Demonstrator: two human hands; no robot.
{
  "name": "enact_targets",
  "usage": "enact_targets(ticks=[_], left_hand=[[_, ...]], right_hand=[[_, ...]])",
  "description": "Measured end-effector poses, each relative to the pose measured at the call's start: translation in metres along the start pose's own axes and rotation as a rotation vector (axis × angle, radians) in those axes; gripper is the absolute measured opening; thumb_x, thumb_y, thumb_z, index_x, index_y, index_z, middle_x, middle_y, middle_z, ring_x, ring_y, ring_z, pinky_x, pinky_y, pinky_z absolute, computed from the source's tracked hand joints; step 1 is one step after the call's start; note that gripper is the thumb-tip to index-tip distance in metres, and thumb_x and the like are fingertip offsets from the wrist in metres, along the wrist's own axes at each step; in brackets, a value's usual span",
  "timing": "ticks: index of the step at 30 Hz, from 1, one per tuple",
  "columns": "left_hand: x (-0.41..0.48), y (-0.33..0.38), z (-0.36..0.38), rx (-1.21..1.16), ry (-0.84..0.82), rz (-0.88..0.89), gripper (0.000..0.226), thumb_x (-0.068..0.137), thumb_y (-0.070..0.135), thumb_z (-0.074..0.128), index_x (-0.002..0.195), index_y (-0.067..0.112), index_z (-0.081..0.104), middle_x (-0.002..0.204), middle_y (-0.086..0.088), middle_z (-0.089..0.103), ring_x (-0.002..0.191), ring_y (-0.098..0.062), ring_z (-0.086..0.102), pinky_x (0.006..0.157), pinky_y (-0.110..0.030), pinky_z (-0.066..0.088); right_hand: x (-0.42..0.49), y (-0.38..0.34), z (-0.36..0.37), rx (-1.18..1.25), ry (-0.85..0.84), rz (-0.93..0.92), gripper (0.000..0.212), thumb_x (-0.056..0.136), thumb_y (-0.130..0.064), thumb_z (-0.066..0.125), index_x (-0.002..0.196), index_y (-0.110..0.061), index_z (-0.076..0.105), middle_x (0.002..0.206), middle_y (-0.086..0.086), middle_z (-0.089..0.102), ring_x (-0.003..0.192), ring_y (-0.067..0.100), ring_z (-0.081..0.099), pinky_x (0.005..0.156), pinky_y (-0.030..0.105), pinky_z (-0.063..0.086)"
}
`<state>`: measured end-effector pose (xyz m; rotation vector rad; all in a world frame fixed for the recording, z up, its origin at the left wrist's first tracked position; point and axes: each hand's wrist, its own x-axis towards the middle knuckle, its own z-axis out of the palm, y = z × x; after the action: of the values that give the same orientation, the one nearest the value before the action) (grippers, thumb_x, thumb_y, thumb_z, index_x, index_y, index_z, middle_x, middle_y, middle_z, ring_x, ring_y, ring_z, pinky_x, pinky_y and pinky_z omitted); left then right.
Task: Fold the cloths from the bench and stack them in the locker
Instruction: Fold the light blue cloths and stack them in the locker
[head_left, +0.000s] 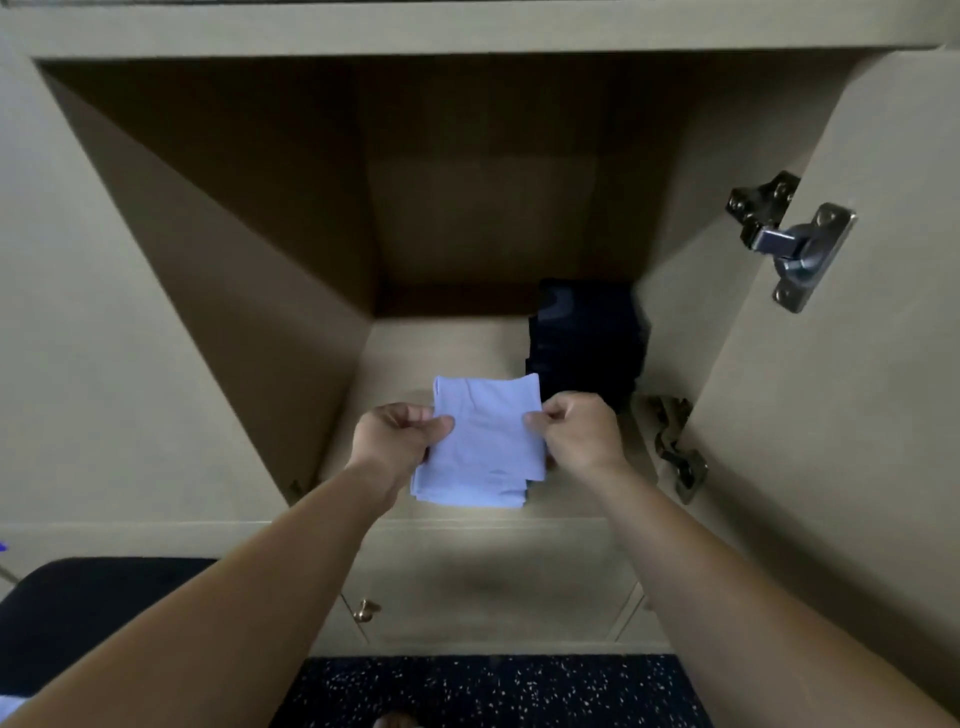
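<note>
A folded pale blue cloth (485, 441) is held over the front of the locker's floor (415, 353). My left hand (395, 436) pinches its left edge and my right hand (576, 431) pinches its right edge. Under it, more folded pale blue layers show at the near end, by the shelf's front lip. A stack of dark navy folded cloths (587, 343) stands at the back right of the locker floor, just beyond my right hand.
The locker door (841, 364) hangs open on the right with two metal hinges (789, 239). A dark bench cushion (78, 613) lies at lower left. Below the locker is a lower door with a small brass knob (366, 609). Speckled dark flooring (493, 691) is underfoot.
</note>
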<state>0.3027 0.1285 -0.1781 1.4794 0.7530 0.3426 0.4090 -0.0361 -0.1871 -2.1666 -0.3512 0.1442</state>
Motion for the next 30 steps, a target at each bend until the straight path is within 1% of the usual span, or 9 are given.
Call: enact_targets(ticks=[5, 10, 16, 20, 22, 24, 26, 28, 30], left_hand=[[0.021, -0.013, 0.002, 0.002, -0.006, -0.037, 0.02, 0.08, 0.006, 0.077, 0.097, -0.004, 0.07, 0.093, -0.014, 0.074, 0.087, -0.029, 0.07, 0.081, -0.034, 0.057], [0.031, -0.023, -0.004, -0.004, -0.02, -0.059, 0.022, 0.081, 0.006, 0.077, 0.099, -0.004, 0.07, 0.093, -0.014, 0.075, 0.078, -0.024, 0.071, 0.064, -0.027, 0.057], [0.036, -0.037, -0.005, 0.002, 0.006, -0.053, 0.025, 0.081, 0.004, 0.076, 0.102, -0.008, 0.068, 0.099, -0.017, 0.073, 0.088, -0.029, 0.07, 0.078, -0.035, 0.057], [0.036, -0.04, -0.005, 0.023, 0.008, -0.04, 0.022, 0.082, 0.004, 0.075, 0.102, -0.004, 0.07, 0.097, -0.015, 0.074, 0.087, -0.028, 0.071, 0.075, -0.032, 0.058], [0.034, -0.042, -0.006, 0.039, 0.029, -0.02, 0.022, 0.082, 0.003, 0.075, 0.102, -0.003, 0.069, 0.096, -0.013, 0.074, 0.085, -0.025, 0.07, 0.071, -0.027, 0.057], [0.031, -0.042, -0.005, 0.122, 0.081, 0.037, 0.021, 0.082, 0.006, 0.076, 0.102, 0.002, 0.069, 0.093, -0.006, 0.073, 0.083, -0.02, 0.068, 0.07, -0.024, 0.054], [0.028, -0.04, -0.005, 0.321, 0.15, 0.166, 0.018, 0.085, 0.013, 0.074, 0.102, 0.01, 0.066, 0.094, 0.0, 0.07, 0.09, -0.02, 0.066, 0.079, -0.026, 0.05], [0.025, -0.038, -0.002, 0.545, 0.183, 0.377, 0.018, 0.09, 0.015, 0.067, 0.107, 0.012, 0.068, 0.098, -0.001, 0.068, 0.095, -0.022, 0.064, 0.081, -0.025, 0.046], [0.022, -0.037, 0.001, 0.73, 0.129, 0.61, 0.023, 0.091, 0.015, 0.058, 0.11, 0.006, 0.07, 0.106, -0.009, 0.07, 0.098, -0.028, 0.064, 0.084, -0.026, 0.044]], right_hand=[[0.017, 0.014, 0.017, -0.002, -0.021, 0.028, 0.02, 0.083, -0.023, 0.07, 0.074, -0.005, 0.067, 0.073, 0.015, 0.069, 0.072, 0.034, 0.066, 0.07, 0.042, 0.056], [0.02, 0.022, 0.031, 0.019, -0.05, 0.059, 0.02, 0.084, -0.023, 0.07, 0.076, -0.005, 0.067, 0.075, 0.013, 0.07, 0.077, 0.03, 0.067, 0.072, 0.038, 0.054], [0.017, 0.031, 0.04, 0.016, -0.06, 0.092, 0.017, 0.085, -0.026, 0.069, 0.079, -0.011, 0.069, 0.079, 0.008, 0.072, 0.078, 0.026, 0.067, 0.075, 0.038, 0.054], [0.018, 0.032, 0.044, 0.012, -0.047, 0.091, 0.015, 0.086, -0.026, 0.07, 0.079, -0.013, 0.069, 0.083, 0.007, 0.072, 0.081, 0.026, 0.066, 0.073, 0.035, 0.051], [0.016, 0.033, 0.046, 0.002, -0.04, 0.098, 0.013, 0.085, -0.027, 0.07, 0.082, -0.014, 0.069, 0.087, 0.005, 0.072, 0.085, 0.025, 0.066, 0.074, 0.034, 0.05], [0.014, 0.032, 0.047, -0.004, -0.009, 0.093, 0.014, 0.085, -0.029, 0.07, 0.088, -0.016, 0.07, 0.092, 0.003, 0.073, 0.089, 0.023, 0.066, 0.077, 0.034, 0.052], [0.009, 0.028, 0.046, -0.018, 0.043, 0.047, 0.017, 0.086, -0.03, 0.068, 0.098, -0.018, 0.068, 0.098, 0.002, 0.071, 0.093, 0.023, 0.065, 0.081, 0.036, 0.052], [0.004, 0.025, 0.044, -0.113, 0.086, -0.097, 0.023, 0.088, -0.024, 0.065, 0.11, -0.017, 0.066, 0.107, 0.003, 0.065, 0.096, 0.024, 0.062, 0.082, 0.033, 0.05], [-0.001, 0.021, 0.042, -0.248, 0.057, -0.3, 0.03, 0.087, -0.014, 0.06, 0.117, -0.011, 0.065, 0.117, 0.008, 0.059, 0.105, 0.027, 0.058, 0.086, 0.03, 0.045]])
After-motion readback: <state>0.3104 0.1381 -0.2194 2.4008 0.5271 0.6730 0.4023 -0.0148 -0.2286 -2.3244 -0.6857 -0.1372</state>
